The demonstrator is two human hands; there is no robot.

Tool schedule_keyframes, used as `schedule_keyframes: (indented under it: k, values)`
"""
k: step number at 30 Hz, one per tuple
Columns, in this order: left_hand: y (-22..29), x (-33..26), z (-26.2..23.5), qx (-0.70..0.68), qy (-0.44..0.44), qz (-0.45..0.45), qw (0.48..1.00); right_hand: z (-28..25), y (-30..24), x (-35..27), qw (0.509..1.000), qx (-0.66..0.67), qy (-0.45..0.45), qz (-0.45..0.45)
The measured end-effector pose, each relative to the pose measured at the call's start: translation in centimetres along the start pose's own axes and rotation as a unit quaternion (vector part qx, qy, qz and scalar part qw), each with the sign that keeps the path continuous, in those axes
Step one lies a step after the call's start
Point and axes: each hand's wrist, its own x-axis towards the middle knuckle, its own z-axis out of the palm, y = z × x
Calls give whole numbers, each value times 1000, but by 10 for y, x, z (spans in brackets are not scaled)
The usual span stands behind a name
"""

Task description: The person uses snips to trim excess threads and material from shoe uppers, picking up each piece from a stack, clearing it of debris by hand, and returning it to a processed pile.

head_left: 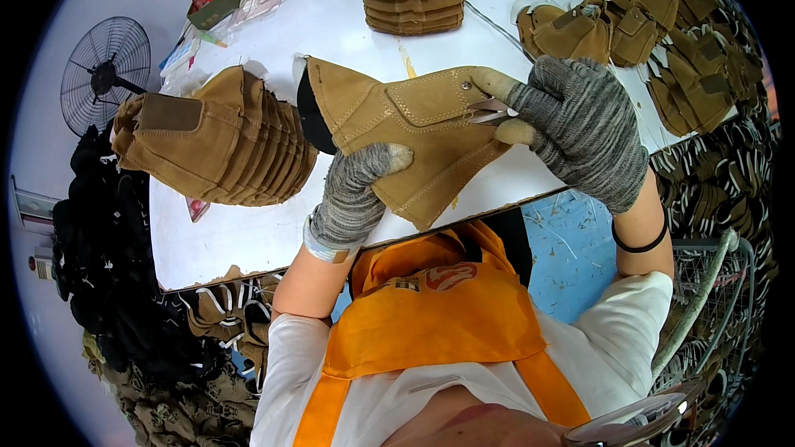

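The tan suede boot upper [406, 128] is held above the white table [248, 232], its long axis running left to right, pointed corner toward the person. The gloved left hand [356, 186] grips its lower edge; the gloved right hand [571, 120] closes around small snips [489, 109] at its right edge. A stack of uppers [215, 136] lies to the left

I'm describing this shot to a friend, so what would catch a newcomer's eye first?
At centre, the tan boot upper, gripped from below by the gloved left hand while the gloved right hand works small snips at its edge. Left of it sits a nested stack of uppers on the white table.
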Motion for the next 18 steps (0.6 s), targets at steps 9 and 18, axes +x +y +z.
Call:
schedule_keyframes:
  k: [9,18]
  values:
    - [-2,2,-3,-20,-16,-25,999,4,2,-2,997,-68,34,-28]
    - [0,1,0,-20,-23,-31,999,3,2,0,995,-77,14,-57]
